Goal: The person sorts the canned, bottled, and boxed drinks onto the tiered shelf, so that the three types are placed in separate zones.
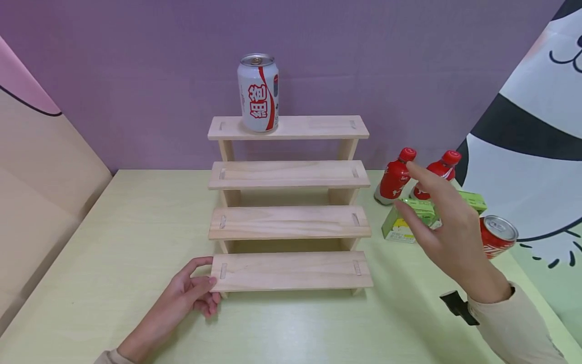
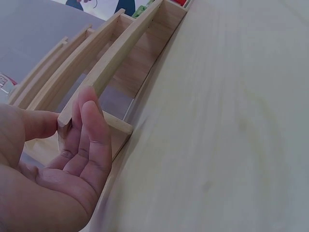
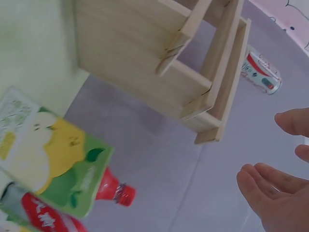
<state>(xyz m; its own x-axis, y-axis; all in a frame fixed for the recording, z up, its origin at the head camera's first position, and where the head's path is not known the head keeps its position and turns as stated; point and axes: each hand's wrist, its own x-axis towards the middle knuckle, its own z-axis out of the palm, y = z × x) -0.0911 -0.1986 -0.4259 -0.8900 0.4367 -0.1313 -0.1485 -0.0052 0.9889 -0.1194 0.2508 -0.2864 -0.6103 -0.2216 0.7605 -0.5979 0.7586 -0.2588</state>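
A four-tier wooden step shelf [image 1: 291, 273] stands on the table. My left hand [image 1: 186, 290] grips the left end of its lowest board, also seen in the left wrist view, where the thumb and fingers [image 2: 94, 140] lie on either side of the board's end. A white can with red lettering [image 1: 258, 96] stands upright on the top board, left of centre. My right hand [image 1: 454, 232] is in the air to the right of the shelf with its fingers apart and nothing between them. Behind it are green cartons [image 1: 400, 230], partly hidden by the hand.
Two red-capped bottles [image 1: 393, 177] stand at the back right of the pale table [image 1: 136, 227], the right one partly covered by my hand. A red can [image 1: 497, 235] is beside the cartons. A purple backdrop [image 1: 159, 101] rises behind the shelf.
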